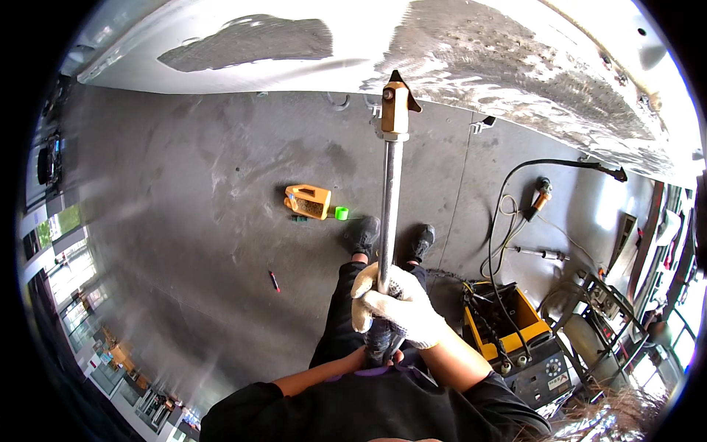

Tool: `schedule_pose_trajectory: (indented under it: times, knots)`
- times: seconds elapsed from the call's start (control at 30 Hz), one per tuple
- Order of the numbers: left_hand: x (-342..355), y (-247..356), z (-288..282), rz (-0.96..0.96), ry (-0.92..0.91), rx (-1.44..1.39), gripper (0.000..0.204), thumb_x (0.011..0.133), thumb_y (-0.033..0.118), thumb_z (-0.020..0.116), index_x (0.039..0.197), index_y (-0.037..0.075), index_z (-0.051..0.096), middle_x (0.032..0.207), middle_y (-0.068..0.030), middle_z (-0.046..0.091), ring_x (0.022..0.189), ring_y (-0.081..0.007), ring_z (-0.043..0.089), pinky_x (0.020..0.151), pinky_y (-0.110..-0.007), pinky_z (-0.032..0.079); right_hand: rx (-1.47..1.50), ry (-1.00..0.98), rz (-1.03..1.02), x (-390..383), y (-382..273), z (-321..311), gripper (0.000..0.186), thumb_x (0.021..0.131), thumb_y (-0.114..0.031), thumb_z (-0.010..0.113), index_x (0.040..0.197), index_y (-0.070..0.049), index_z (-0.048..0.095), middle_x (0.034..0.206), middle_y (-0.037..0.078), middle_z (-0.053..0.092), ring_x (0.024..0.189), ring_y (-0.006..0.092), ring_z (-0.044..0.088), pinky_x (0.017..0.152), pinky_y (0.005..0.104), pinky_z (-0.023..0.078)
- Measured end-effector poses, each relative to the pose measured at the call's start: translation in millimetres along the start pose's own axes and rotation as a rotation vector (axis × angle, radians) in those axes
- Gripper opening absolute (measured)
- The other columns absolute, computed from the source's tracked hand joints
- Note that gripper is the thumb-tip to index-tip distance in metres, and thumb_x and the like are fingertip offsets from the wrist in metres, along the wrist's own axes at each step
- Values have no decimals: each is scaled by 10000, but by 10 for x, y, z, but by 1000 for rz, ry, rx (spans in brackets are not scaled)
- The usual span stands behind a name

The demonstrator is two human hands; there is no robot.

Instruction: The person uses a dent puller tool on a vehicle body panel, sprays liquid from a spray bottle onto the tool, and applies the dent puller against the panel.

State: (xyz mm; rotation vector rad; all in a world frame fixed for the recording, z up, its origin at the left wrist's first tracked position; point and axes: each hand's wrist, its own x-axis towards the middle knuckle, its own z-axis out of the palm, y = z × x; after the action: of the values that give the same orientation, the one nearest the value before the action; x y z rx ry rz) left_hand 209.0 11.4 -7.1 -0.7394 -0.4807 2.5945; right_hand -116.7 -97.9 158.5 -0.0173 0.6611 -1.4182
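Observation:
A dent puller (392, 199), a long steel rod with a brass-coloured head (395, 109) and a dark pointed tip, stretches from my chest toward the car body panel (471, 55). The tip overlaps the panel's lower edge; whether it touches, I cannot tell. My right hand (401, 306), in a white knit glove, is closed around the rod just above its dark handle (378, 340). Bare and mostly hidden behind that handle, my left hand (359, 359) grips its lower end near my chest. Patches of the white panel are sanded to grey metal, with small marks on the right patch.
A yellow-and-black welding machine (541, 368) with cables stands at my right. Beyond it lie an angle grinder (541, 199) and a metal rod tool (541, 253). An orange cut-open jug (308, 201), a green tape roll (341, 213) and a red marker (275, 281) are on the floor.

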Motion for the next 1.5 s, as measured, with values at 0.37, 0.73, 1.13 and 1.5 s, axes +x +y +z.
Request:
schedule_pose_trajectory:
  times: [0.37,0.73,1.13,1.5]
  knots:
    - [-224,285,376,-6,7,-13,283,1086,238,620,1297,49,606,1180,-143,695,948,-158,728,759,-229,615,-47,85,-65,76,12,75,139,1064,-84,605,1175,0,619,836,90,700,762,163,674,742,319,556]
    - [-270,261,411,11,81,-29,400,1113,333,565,1359,19,588,1234,-191,704,903,-217,772,792,-270,650,-27,58,-75,82,11,42,135,1064,-83,611,1177,-9,612,852,91,691,773,171,673,742,327,554]
    - [-190,-138,-248,-171,214,-142,329,1098,253,617,1362,57,601,1221,-175,727,1103,-265,724,978,-367,588,-160,155,-97,25,-73,260,211,1113,-165,583,1246,-6,622,860,61,697,773,130,675,730,293,538]
    - [-453,379,425,-3,260,307,302,1095,295,525,1256,59,622,1054,-141,735,803,-187,676,707,-310,550,-233,233,-267,152,212,240,176,1096,-159,581,1058,11,611,769,88,655,684,166,634,671,326,539]
